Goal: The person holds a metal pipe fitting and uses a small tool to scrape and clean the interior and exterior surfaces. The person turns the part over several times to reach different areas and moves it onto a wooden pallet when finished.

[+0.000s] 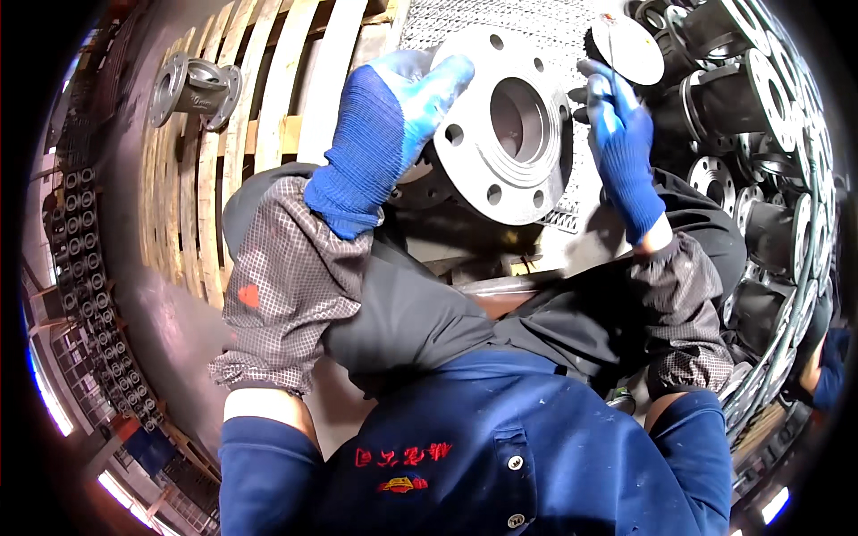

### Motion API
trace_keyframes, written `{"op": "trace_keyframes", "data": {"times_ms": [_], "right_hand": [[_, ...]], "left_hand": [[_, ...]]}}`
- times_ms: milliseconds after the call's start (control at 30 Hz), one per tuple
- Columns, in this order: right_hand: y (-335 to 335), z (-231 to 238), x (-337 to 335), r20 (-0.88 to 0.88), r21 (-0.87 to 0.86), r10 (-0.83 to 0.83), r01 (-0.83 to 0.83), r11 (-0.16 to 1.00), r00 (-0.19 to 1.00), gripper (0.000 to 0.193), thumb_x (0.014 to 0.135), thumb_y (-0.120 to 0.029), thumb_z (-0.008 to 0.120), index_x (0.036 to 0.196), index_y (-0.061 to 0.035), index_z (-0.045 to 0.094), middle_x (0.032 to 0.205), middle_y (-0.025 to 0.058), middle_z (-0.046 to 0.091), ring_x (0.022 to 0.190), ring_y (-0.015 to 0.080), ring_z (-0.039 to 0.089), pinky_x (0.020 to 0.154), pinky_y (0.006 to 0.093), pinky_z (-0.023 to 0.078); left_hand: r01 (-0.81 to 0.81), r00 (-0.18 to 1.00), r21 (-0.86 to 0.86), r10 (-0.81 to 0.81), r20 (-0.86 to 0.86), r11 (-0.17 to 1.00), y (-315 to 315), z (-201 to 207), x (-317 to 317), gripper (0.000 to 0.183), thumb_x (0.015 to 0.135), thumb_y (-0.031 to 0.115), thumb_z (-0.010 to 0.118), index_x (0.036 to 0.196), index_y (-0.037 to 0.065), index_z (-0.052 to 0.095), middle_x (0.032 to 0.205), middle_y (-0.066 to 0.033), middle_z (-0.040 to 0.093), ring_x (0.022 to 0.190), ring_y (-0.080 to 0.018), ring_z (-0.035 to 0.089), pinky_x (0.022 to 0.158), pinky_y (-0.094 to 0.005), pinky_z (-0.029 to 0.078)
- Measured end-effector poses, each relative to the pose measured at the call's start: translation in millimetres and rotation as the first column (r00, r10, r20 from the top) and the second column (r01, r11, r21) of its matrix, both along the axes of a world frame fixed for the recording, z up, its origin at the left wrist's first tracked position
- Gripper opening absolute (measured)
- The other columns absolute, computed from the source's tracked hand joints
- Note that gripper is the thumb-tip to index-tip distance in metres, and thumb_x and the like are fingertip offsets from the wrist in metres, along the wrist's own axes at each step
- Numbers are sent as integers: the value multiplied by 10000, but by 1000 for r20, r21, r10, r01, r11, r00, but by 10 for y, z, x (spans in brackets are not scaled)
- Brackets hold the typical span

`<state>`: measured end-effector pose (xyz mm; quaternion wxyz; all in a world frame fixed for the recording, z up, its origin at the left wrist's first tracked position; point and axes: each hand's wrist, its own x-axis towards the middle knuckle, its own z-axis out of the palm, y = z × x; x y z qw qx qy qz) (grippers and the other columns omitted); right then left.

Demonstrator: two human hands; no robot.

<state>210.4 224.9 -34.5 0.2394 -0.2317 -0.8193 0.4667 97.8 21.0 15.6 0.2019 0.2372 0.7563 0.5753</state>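
A grey metal flanged valve body (456,170) is tilted in front of me, its round bolt-holed face and central bore turned up toward me. My left hand (393,116), in a blue coated glove, is closed on the left rim of that flange, thumb on its face. To the right of the flange, apart from it, is my right hand (617,125) in a matching glove, its fingers bent together. A thin dark stick (611,40) runs up from its fingertips across a pale round disc (636,54); the grip itself is partly hidden.
Beneath the work is a metal mesh surface (429,22). Several flanged castings (737,103) are stacked close on my right. On the left, a wooden pallet (259,134) bears one more flanged casting (195,92). Rows of castings (89,268) line the far left.
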Motion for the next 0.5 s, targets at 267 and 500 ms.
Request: {"op": "trace_keyframes", "data": {"times_ms": [267,500], "right_hand": [[-424,40,371,14,210,207,-205,956,978,518,763,14,527,1278,11,472,862,242,602,712,377,607,618,373,503],[-41,-434,448,-117,-444,-136,70,893,984,277,926,-67,475,1171,37,552,883,27,614,809,89,536,766,232,444]], "left_hand": [[37,915,-62,-59,-398,997,-37,120,-159,303,888,134,557,1149,-18,575,1075,-141,619,935,-232,620,828,-327,506],[-304,844,24,258,470,952,-420,-783,-309,580,953,434,443,1316,-17,424,1215,-114,554,1039,-193,577,877,-289,465]]}}
